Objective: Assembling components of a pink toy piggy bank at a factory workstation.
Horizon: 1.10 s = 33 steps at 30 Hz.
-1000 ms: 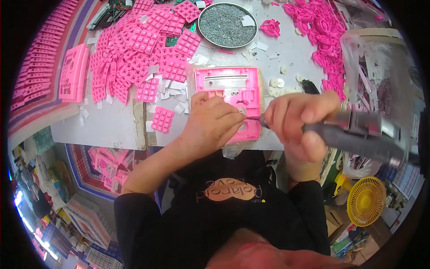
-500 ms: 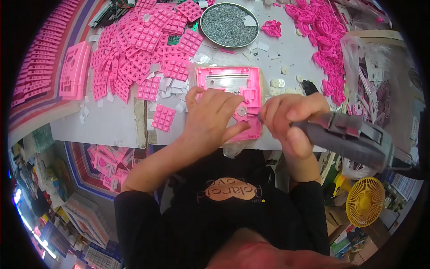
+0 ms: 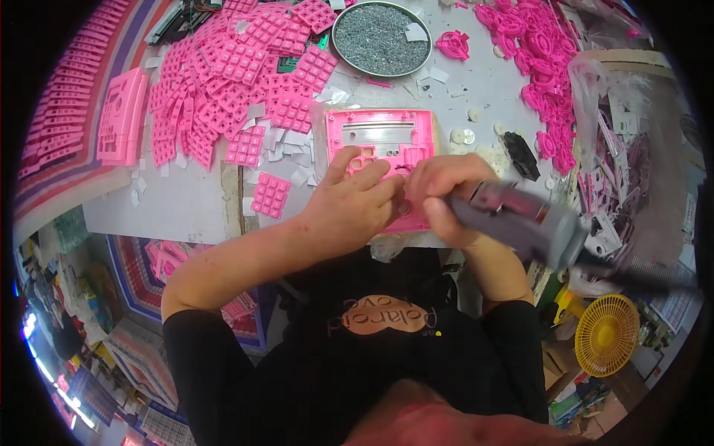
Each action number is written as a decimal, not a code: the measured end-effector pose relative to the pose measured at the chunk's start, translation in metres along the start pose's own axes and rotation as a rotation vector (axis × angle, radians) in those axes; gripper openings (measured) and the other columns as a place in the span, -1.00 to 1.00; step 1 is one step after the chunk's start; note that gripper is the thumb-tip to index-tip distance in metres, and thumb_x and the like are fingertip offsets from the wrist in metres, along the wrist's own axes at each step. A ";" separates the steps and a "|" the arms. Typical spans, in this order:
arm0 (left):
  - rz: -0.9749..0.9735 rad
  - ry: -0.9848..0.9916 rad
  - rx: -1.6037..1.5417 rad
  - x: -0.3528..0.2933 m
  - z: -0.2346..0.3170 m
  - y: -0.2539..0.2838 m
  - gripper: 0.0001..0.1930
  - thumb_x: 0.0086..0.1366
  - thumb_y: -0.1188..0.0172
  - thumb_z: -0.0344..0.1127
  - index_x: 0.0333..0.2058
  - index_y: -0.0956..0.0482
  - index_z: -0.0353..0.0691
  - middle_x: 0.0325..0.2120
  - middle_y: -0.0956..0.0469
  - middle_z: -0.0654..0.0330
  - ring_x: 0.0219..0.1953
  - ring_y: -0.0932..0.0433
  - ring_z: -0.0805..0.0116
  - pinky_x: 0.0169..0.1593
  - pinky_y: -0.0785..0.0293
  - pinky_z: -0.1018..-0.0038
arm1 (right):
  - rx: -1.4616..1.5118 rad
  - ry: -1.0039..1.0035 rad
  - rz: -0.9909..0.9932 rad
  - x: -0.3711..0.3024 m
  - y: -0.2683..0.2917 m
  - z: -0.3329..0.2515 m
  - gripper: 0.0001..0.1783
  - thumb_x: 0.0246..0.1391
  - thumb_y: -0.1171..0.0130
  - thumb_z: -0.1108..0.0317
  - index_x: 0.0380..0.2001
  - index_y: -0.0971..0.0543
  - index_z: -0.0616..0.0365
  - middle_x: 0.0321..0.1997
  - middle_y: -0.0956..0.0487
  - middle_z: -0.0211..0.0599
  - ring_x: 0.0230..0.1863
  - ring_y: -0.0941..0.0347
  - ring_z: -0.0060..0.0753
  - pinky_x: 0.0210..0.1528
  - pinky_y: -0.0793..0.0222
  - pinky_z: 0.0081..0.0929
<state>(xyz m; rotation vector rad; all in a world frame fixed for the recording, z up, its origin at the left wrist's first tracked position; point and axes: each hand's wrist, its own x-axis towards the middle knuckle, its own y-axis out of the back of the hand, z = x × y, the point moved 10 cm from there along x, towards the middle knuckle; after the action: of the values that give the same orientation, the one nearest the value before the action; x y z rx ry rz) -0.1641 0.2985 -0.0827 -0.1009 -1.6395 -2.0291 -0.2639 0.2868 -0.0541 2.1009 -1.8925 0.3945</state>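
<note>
A pink plastic housing [image 3: 425, 135] lies open-side up at the table's near edge, with a metal strip [image 3: 372, 132] along its far part. My left hand [image 3: 349, 204] lies over its lower left, little finger reaching onto the housing. Its index finger and thumb come together beside the right hand; what they pinch is hidden. My right hand [image 3: 450, 195] grips a grey power screwdriver [image 3: 513, 223], tilted with its body toward the lower right. The driver's tip is covered by my fingers, over the housing's right half.
Pink keypads [image 3: 245, 63] are heaped at left, one keypad [image 3: 271, 195] lying apart. A round tray [image 3: 349, 63] of small screws stands behind the housing. Pink ring-shaped parts [image 3: 532, 59] pile up at right, with a black part [image 3: 520, 154] nearer. Below right is a yellow fan [image 3: 606, 334].
My right hand and the screwdriver have moved left over the housing. The left hand's fingers have drawn together toward the right hand, and its elbow has shifted left.
</note>
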 end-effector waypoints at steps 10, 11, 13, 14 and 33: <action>-0.182 -0.104 0.081 -0.001 0.006 -0.014 -0.78 0.19 -0.20 -0.21 -0.17 -0.68 0.02 -0.14 -0.57 0.32 0.11 -0.45 0.25 0.35 -0.11 -0.14 | 0.117 -0.141 -0.135 0.019 -0.004 0.016 -0.72 0.01 -0.35 0.39 -0.23 -0.52 0.22 -0.41 -0.53 -0.33 -0.43 -0.46 -0.56 -0.37 -0.43 -0.49; -0.214 -0.074 0.007 0.001 0.000 -0.015 -0.73 0.17 -0.26 -0.19 -0.13 -0.65 0.02 -0.07 -0.55 0.31 0.17 -0.41 0.25 0.34 -0.10 -0.15 | 0.220 -0.231 -0.059 0.017 0.006 0.028 -0.64 0.03 -0.36 0.35 -0.14 -0.51 0.23 -0.35 -0.53 -0.34 -0.37 -0.43 -0.63 -0.36 -0.41 -0.50; -0.277 -0.015 -0.143 0.001 -0.014 -0.015 -0.60 0.11 -0.38 -0.13 -0.04 -0.61 0.02 0.07 -0.52 0.29 0.30 -0.33 0.26 0.32 -0.08 -0.17 | 0.397 -0.117 0.054 0.023 0.032 0.016 -0.65 0.07 -0.30 0.37 -0.10 -0.46 0.24 -0.42 -0.52 -0.30 -0.43 -0.44 -0.54 -0.41 -0.39 -0.48; -0.176 -0.006 -0.210 -0.002 -0.017 0.004 -0.58 0.07 -0.41 -0.21 -0.05 -0.60 0.00 0.07 -0.52 0.27 0.27 -0.37 0.22 0.32 -0.07 -0.16 | 0.446 -0.021 0.041 0.029 0.041 -0.002 -0.66 0.08 -0.28 0.39 -0.10 -0.45 0.25 -0.44 -0.51 -0.29 -0.46 -0.44 -0.53 -0.42 -0.39 -0.47; -0.087 0.695 0.149 -0.135 -0.088 0.058 -0.58 -0.03 -0.44 -0.23 -0.15 -0.57 -0.12 -0.17 -0.54 0.21 -0.01 -0.47 0.18 0.15 -0.13 0.12 | -0.419 0.062 0.529 0.046 0.152 -0.045 -0.33 0.21 -0.21 0.61 0.33 -0.19 0.32 -0.06 -0.58 -0.16 -0.01 -0.51 -0.37 0.11 -0.41 -0.42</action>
<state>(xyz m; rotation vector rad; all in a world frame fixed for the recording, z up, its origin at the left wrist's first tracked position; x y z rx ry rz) 0.0005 0.2566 -0.1046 0.6645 -1.3385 -1.7073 -0.4110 0.2469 0.0096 1.3035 -2.2420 0.1444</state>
